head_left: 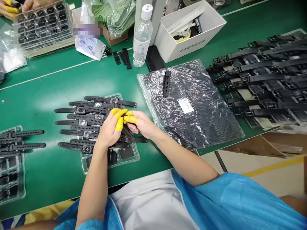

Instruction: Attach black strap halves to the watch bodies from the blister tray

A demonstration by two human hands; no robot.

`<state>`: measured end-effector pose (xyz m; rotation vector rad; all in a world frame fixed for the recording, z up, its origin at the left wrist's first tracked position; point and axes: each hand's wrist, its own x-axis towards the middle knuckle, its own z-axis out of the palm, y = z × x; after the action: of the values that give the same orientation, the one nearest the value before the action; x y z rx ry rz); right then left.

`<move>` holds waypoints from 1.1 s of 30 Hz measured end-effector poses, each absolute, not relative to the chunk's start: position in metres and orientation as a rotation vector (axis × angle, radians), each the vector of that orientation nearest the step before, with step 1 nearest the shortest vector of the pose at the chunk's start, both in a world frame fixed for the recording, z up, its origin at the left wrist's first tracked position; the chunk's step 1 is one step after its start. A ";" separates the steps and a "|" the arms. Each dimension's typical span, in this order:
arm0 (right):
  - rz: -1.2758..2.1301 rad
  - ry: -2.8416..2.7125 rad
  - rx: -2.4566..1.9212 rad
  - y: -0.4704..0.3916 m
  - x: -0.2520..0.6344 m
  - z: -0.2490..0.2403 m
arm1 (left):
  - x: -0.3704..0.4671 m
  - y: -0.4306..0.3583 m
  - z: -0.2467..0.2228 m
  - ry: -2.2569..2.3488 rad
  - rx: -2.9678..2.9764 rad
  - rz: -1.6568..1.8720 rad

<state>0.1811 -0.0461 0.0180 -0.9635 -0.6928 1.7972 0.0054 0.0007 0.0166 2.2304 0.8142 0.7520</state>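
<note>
My left hand [109, 129] and my right hand [139, 123] meet above a clear plastic tray [136, 155], with yellow finger cots on several fingertips. Both are closed, fingertips pinching a small dark piece that they mostly hide. A black watch strap [128, 133] slants down from beneath them; whether a watch body is attached I cannot tell. Under and around my hands, smartwatches [87, 149] with black straps lie in rows across the tray, some with their sensor backs up. Dark square pieces [126, 153] sit in the tray's near compartments.
Right of my hands lies a clear bag of black straps [208, 111], with one loose strap [167, 83] on top. Another strap-laden tray [254, 76] is far right, a second tray [22, 179] left. A water bottle [142, 38] and white box [189, 35] stand behind. A co-worker's hand [8, 9] shows top left.
</note>
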 end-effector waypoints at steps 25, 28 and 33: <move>0.766 -1.564 -1.515 -0.044 0.191 0.024 | 0.010 0.001 0.024 1.248 1.749 1.129; 0.658 -1.532 -1.448 -0.046 0.191 0.020 | 0.007 -0.002 0.033 1.212 1.730 1.093; 0.534 -1.599 -1.386 -0.046 0.195 0.022 | -0.012 -0.015 0.058 1.195 1.796 0.922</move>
<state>0.1945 -0.0456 0.0224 -1.3861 -1.5985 0.5342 -0.0120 -0.0152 0.0576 1.7962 1.1950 0.9223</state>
